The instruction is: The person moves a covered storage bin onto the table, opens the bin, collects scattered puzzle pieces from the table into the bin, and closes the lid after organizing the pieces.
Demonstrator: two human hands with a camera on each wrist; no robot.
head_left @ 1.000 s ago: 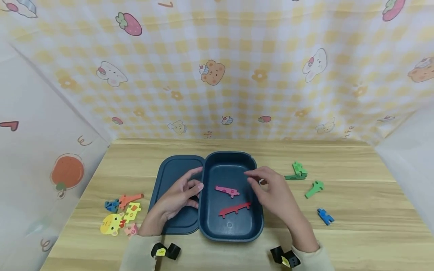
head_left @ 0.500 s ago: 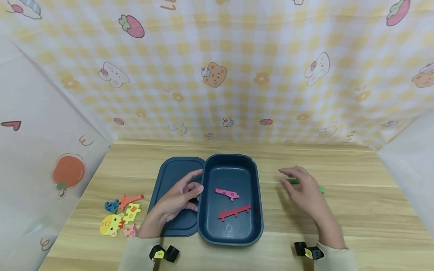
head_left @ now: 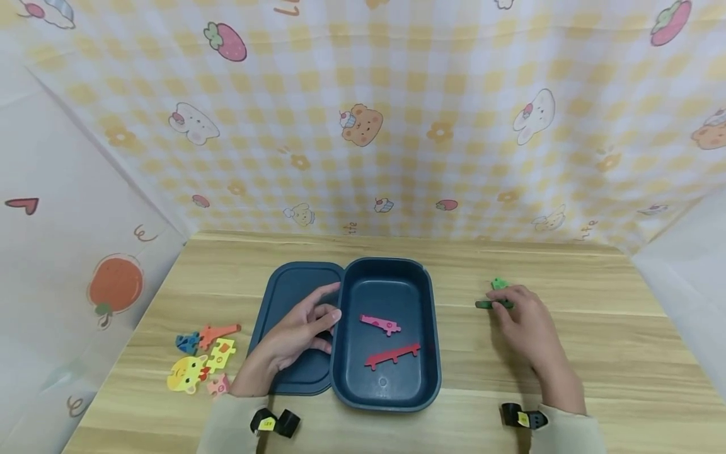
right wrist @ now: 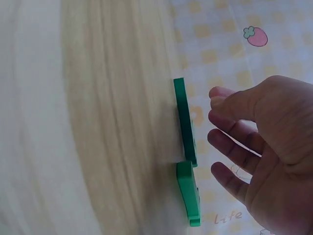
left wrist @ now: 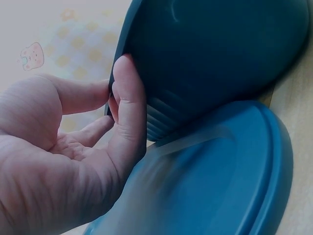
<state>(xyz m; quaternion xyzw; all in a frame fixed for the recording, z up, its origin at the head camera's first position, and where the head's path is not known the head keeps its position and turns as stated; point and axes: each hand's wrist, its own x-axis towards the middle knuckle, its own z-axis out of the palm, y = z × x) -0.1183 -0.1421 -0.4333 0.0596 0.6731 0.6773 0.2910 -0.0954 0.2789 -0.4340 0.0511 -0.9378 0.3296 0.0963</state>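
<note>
My left hand [head_left: 297, 334] grips the box [head_left: 386, 293] by its 9 o'clock wall. My right hand [head_left: 527, 325] holds nothing, fingers loosely bent; wrist view shows a gap to the dark green piece [head_left: 484, 304], which lies on the table [head_left: 459, 384] between 2 and 3 o'clock of the box. Light green piece [head_left: 498, 284] at 12 from that. In the box: pink piece [head_left: 379, 324] toward 12, red piece [head_left: 392, 357] toward 6, apart. Lid [head_left: 292, 293] at 9, right by the box.
</note>
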